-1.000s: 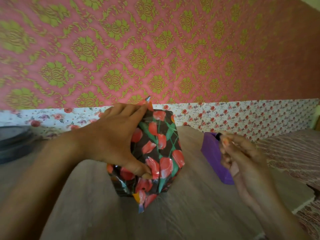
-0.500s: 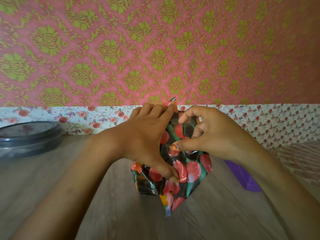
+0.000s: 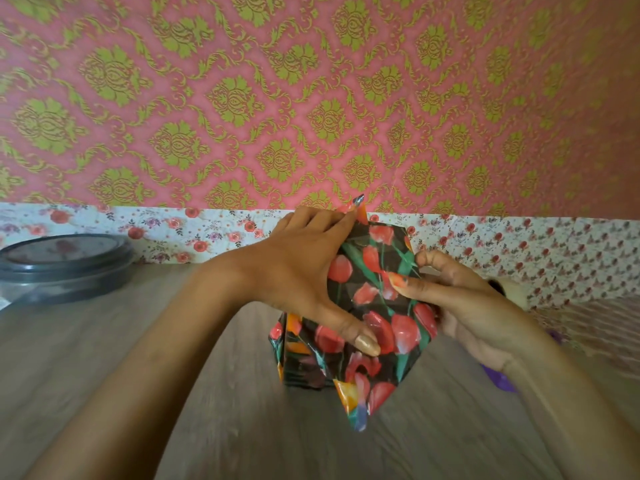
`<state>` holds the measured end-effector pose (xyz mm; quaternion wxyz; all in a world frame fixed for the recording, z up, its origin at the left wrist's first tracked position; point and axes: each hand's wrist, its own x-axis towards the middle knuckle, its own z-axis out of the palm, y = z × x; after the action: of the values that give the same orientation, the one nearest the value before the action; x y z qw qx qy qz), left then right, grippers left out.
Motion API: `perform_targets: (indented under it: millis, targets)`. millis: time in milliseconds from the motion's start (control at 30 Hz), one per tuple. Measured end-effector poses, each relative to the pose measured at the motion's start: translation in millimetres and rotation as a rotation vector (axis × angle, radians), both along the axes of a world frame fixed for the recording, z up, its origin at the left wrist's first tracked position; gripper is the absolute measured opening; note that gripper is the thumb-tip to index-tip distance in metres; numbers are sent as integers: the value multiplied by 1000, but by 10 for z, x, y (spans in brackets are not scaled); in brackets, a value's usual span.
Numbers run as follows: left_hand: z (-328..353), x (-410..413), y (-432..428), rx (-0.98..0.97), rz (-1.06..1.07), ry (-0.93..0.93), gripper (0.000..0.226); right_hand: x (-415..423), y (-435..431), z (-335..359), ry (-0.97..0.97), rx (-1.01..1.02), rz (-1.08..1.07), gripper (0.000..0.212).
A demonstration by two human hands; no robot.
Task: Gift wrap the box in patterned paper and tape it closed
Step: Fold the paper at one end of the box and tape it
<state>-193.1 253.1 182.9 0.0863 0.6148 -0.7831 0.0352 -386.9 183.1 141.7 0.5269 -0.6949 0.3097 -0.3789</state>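
Note:
The box [image 3: 377, 306], wrapped in glossy dark paper with red tulips, stands tilted on the wooden table [image 3: 242, 427]. A pointed paper flap hangs at its lower front and another sticks up at the top. My left hand [image 3: 304, 271] lies spread over the box's face, with straight fingers reaching the top corner and the thumb pressing the paper low on the front. My right hand [image 3: 460, 299] is at the box's right edge. Its thumb presses the front face and its fingers curl round the side. I cannot make out any tape under the thumb.
A round grey lidded container [image 3: 65, 268] sits at the far left of the table. A purple object [image 3: 502, 382] shows partly behind my right forearm. Pink patterned wallpaper with a floral border rises just behind the box. A patterned cloth [image 3: 606, 323] lies at the right.
My right hand left the purple object, came to the box, and now sits lower on its right edge with the thumb on the front. My left hand stayed spread on the box.

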Motion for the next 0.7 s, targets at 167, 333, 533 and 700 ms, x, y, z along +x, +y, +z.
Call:
perform_targets:
  millis: [167,333,533,700]
  targets:
    - [19,77,-31,-60,-119,259,112,38,-7,-137,-175,37,-44,84]
    - [2,167,-130,-237,-303,842,32,87,29,-194,-221,6,-127,81]
    - [-93,291,-304,-693,-218,797,12,196,-1,-181,-287,-64,-219,46]
    - [-263,293,-120,-726,-401,421,35,279,-129,-156,-282,-160,-272,27]
